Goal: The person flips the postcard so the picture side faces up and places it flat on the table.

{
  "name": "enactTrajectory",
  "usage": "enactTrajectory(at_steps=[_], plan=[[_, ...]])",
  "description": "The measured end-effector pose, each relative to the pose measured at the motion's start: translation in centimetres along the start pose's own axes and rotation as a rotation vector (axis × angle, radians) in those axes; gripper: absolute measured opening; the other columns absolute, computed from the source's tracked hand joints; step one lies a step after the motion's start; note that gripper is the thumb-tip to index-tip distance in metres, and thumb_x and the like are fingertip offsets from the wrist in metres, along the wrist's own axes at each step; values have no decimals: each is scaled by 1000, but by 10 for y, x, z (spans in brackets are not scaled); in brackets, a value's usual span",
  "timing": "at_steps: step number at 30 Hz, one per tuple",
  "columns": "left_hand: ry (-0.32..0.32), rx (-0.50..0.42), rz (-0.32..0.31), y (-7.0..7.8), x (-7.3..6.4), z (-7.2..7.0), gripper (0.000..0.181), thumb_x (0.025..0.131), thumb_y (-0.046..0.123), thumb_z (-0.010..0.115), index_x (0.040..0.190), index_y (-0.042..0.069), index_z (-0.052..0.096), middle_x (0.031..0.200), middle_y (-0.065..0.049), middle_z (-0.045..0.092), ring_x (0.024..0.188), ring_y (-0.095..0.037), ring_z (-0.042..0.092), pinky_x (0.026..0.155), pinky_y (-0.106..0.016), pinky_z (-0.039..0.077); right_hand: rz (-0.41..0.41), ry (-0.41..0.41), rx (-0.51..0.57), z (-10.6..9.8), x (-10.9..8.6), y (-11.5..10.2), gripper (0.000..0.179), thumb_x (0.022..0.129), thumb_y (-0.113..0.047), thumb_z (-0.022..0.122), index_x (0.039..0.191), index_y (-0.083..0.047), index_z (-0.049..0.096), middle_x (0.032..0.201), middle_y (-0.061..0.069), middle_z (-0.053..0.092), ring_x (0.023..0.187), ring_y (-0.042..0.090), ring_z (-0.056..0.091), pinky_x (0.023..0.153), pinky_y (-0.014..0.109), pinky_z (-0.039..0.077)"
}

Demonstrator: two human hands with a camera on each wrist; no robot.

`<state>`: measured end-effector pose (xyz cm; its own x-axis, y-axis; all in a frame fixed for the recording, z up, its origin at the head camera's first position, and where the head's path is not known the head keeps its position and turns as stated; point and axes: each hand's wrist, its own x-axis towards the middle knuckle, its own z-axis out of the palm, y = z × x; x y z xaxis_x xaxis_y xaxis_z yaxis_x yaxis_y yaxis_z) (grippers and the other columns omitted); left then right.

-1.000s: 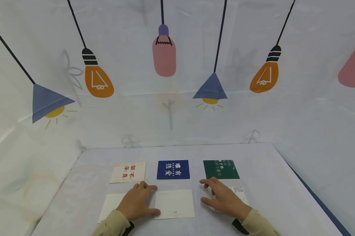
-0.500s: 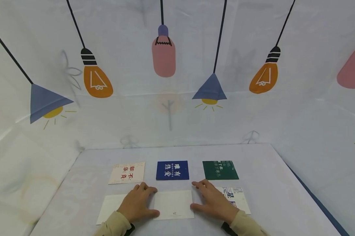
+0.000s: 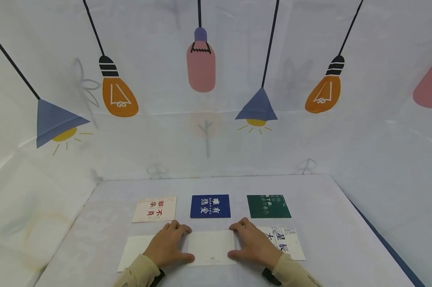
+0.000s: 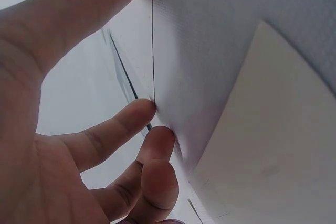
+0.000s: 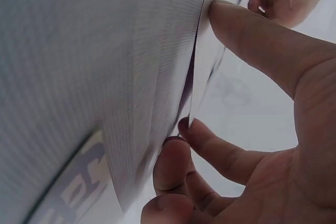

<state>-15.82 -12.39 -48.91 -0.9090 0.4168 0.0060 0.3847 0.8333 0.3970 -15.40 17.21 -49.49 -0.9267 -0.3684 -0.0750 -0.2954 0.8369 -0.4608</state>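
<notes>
A white card (image 3: 211, 247) with a small mark near its lower edge lies in the middle of the front row. My left hand (image 3: 168, 245) rests at its left edge, thumb and forefinger spread towards the two corners. At the opposite edge is my right hand (image 3: 255, 244), spread the same way. In the right wrist view, the right thumb (image 5: 252, 35) touches the card near one corner and the forefinger tip reaches the other, with a thin dark gap below the card's edge. Another cream card (image 3: 133, 253) lies partly hidden behind the left hand.
Along the back row lie a cream card with red characters (image 3: 155, 209), a blue card (image 3: 210, 206) and a green card (image 3: 268, 206). A white card with dark blue characters (image 3: 289, 243) sits right of the right hand. White cloth (image 3: 216, 151) printed with lamps stands behind the table.
My right hand has moved left from over the dark-lettered card to the middle card's right edge, uncovering more of those characters. The left hand has stayed at the left edge.
</notes>
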Motion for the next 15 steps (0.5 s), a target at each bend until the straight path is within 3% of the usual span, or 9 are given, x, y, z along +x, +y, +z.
enactTrajectory(at_steps=[8, 11, 15], plan=[[30, 28, -67, -1, 1, 1, 76, 71, 55, 87, 130, 12, 65, 103, -4, 58, 84, -17, 52, 75, -42, 52, 7, 10, 23, 1, 0, 0, 73, 72, -54, 86, 129, -16, 59, 110, -4, 52, 91, 13, 51, 90, 41, 53], [70, 19, -94, -2, 3, 2, 70, 77, 53, 84, 131, 14, 64, 97, 3, 57, 77, -11, 51, 67, -33, 50, -1, 23, 22, 2, -1, 2, 72, 72, -53, 86, 128, -17, 58, 108, -6, 51, 88, 12, 50, 85, 38, 53], [88, -64, -127, -1, 0, -3, 60, 84, 48, 80, 132, 16, 63, 80, 13, 56, 61, -5, 47, 55, -27, 42, -8, 32, 30, 2, -2, 1, 71, 73, -51, 87, 128, -18, 56, 107, -7, 51, 87, 11, 50, 81, 35, 52]])
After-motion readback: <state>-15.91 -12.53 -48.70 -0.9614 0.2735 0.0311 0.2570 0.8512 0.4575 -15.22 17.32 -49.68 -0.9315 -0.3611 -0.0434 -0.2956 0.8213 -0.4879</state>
